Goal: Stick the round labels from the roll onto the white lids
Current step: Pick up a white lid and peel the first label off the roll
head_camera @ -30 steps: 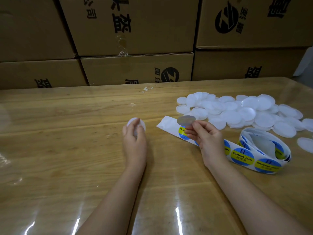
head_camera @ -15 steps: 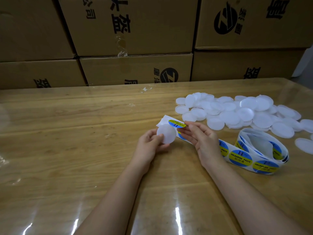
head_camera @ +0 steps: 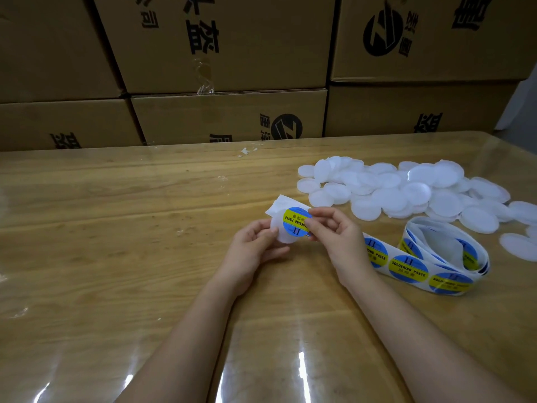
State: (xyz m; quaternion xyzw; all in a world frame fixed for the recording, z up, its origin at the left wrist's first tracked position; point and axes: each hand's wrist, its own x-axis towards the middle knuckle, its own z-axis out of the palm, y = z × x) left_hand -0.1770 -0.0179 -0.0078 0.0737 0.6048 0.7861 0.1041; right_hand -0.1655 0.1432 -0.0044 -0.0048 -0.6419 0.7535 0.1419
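1. left hand [head_camera: 254,245] grips a round white plastic lid [head_camera: 283,239] by its left edge.
2. a round blue-and-yellow paper label [head_camera: 295,221] overlaps the lid's upper right, apparently touching.
3. right hand [head_camera: 338,237] pinches the label's right edge, so the lid lies just left of that pinch.
4. the coiled label roll [head_camera: 444,257] and loose white lids [head_camera: 406,193] lie right.

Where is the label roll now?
In the head view, the label roll lies on the table at right, nearer the camera than the pile of white lids, right of the right hand.
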